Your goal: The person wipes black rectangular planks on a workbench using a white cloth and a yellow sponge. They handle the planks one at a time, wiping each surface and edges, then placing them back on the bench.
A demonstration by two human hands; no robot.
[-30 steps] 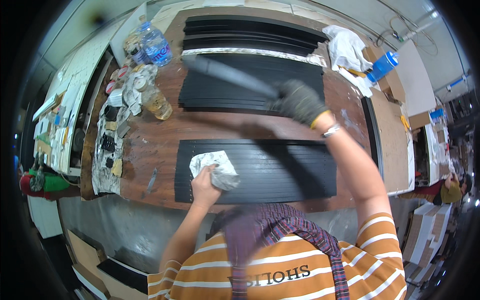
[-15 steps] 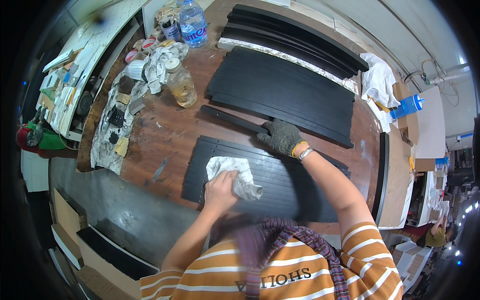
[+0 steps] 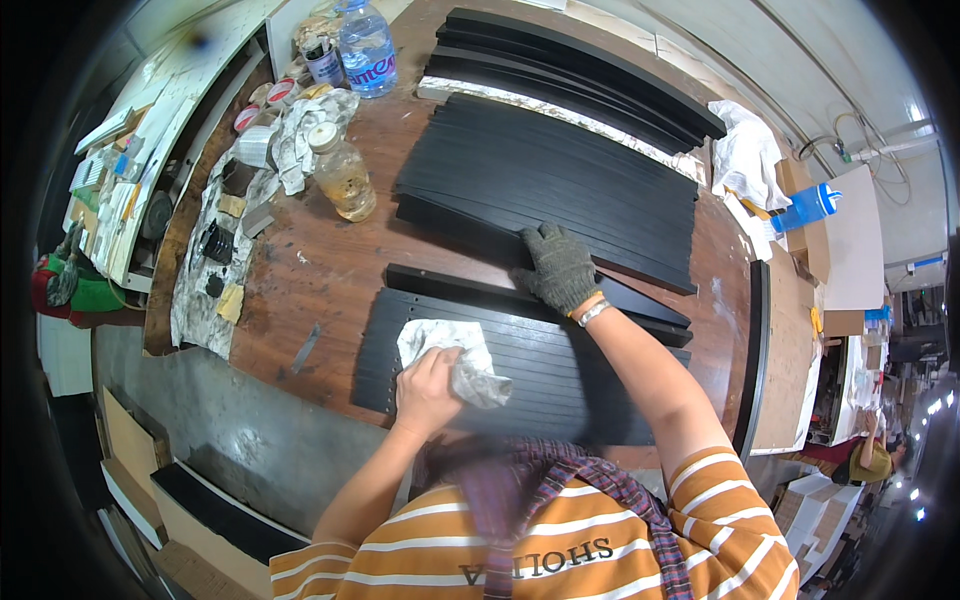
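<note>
My bare left hand [image 3: 428,388] is closed on a crumpled white cloth [image 3: 480,378] with grey smudges, pressing it on the near row of black strips [image 3: 540,372]. A dark knitted glove covers my right hand [image 3: 558,268], whose fingers and thumb grip a long black strip [image 3: 450,236] at the near edge of the far row of black strips [image 3: 560,180]. That strip looks tilted, partly hidden by the glove. Between the two rows, another black strip [image 3: 420,281] lies along the far side of the near row.
On the brown table [image 3: 290,260], a jar of yellowish liquid [image 3: 342,178] stands left of the far row, with a large water bottle [image 3: 368,55] behind it. Stained cloth [image 3: 200,290] with sponge pieces covers the left edge. A blue bottle [image 3: 806,208] lies at the right.
A black strip now lies against the near row. My right hand has moved slightly away from me, onto another strip beside the far row. My left hand still holds the cloth.
</note>
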